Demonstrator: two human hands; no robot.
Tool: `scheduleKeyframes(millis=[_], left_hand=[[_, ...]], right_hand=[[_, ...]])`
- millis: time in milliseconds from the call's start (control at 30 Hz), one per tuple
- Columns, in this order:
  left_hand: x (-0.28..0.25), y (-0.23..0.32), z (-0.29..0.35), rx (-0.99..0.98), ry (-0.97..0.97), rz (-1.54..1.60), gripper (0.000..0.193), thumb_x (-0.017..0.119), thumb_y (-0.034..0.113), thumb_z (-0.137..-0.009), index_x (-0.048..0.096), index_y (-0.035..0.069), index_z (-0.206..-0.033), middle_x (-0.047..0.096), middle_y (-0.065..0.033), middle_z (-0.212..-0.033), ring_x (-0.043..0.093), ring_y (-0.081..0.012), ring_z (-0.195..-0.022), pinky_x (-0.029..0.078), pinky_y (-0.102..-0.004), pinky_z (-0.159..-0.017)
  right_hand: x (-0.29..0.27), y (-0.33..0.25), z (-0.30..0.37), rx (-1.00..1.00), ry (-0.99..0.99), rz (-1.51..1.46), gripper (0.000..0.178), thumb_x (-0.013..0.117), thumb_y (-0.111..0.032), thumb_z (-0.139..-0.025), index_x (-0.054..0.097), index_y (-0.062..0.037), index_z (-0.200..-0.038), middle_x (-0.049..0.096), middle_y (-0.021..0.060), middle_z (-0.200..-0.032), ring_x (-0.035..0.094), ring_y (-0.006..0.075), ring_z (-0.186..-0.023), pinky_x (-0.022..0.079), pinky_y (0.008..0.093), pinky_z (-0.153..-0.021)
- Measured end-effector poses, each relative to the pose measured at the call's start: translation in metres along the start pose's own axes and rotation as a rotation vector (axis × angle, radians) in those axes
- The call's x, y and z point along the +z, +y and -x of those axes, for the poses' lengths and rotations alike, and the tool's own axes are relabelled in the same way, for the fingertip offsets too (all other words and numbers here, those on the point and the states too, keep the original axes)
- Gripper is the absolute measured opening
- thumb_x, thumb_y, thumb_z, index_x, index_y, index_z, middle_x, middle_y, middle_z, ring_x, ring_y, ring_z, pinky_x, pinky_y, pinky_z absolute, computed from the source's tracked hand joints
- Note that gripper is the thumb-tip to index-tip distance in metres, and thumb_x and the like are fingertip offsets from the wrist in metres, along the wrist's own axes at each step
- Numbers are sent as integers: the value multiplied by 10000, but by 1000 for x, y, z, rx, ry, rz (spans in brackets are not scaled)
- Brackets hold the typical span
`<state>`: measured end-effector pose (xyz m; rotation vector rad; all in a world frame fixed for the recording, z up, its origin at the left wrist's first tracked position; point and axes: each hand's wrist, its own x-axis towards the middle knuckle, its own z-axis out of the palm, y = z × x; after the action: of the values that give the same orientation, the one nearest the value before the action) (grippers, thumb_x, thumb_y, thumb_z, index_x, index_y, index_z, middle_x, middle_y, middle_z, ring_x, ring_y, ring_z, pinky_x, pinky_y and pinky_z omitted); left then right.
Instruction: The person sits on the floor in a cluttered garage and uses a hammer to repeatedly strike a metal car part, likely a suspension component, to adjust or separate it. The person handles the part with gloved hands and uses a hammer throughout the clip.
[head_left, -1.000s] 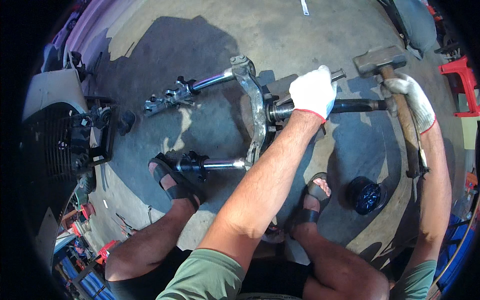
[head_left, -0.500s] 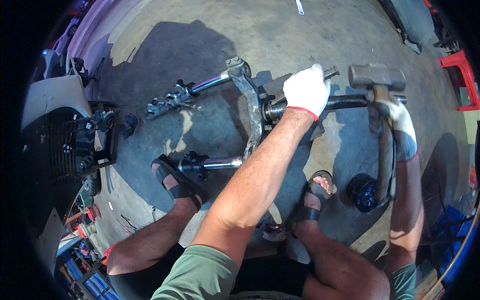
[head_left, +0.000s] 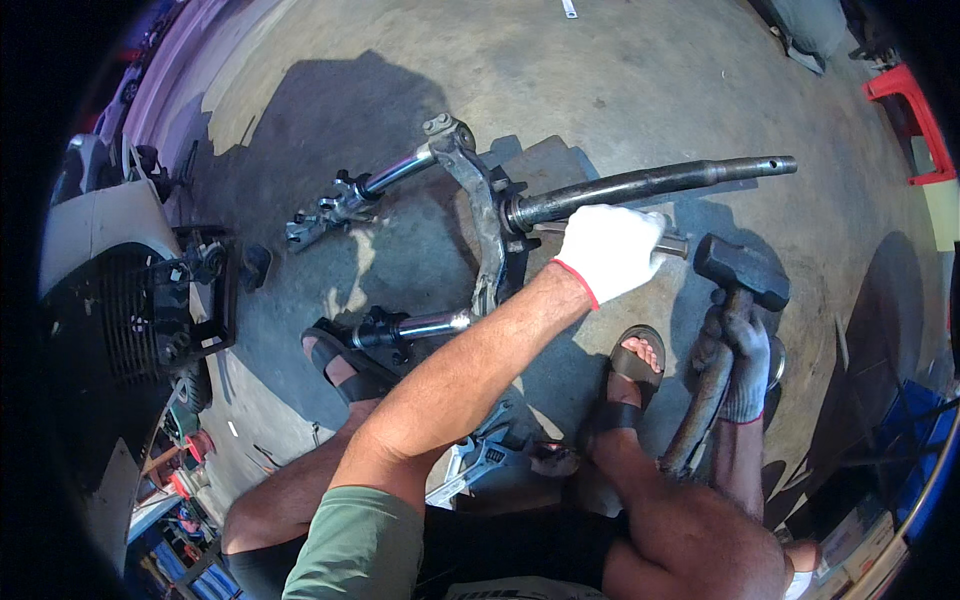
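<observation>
A motorcycle front fork (head_left: 486, 225) lies on the concrete floor, its two chrome legs toward the left. From its crosspiece a dark steering stem (head_left: 650, 183) extends to the right. My white-gloved left hand (head_left: 610, 255) is closed around a metal chisel (head_left: 676, 246), on the near side of the stem. The chisel's far end points at the stem's base; whether it touches is hard to tell. My gloved right hand (head_left: 742, 360) grips a sledgehammer (head_left: 742, 272) high on its handle. The hammer head is just right of the chisel's butt, with a small gap between them.
My sandalled feet (head_left: 638, 365) stand on either side of the near fork leg's end and the work. An adjustable wrench (head_left: 485, 462) lies between my legs. A pale vehicle panel with a dark grille (head_left: 125, 310) stands at left. A red plastic stool (head_left: 925, 125) is at far right.
My left hand has brought the chisel from the far side of the stem to its near side. My right hand has lowered the hammer toward me, uncovering the stem's end.
</observation>
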<state>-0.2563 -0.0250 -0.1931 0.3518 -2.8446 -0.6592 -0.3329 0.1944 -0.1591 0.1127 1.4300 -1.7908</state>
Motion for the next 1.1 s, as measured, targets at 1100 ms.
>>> scheduleKeyframes(millis=[1100], left_hand=[[2, -12, 6, -8, -143, -49, 172, 637, 229, -857, 702, 87, -928, 698, -120, -757, 702, -318, -712, 549, -446, -608]], right_hand=[[13, -8, 15, -111, 287, 263, 234, 614, -146, -885, 560, -3, -1063, 611, 83, -788, 589, 176, -557, 502, 279, -498]])
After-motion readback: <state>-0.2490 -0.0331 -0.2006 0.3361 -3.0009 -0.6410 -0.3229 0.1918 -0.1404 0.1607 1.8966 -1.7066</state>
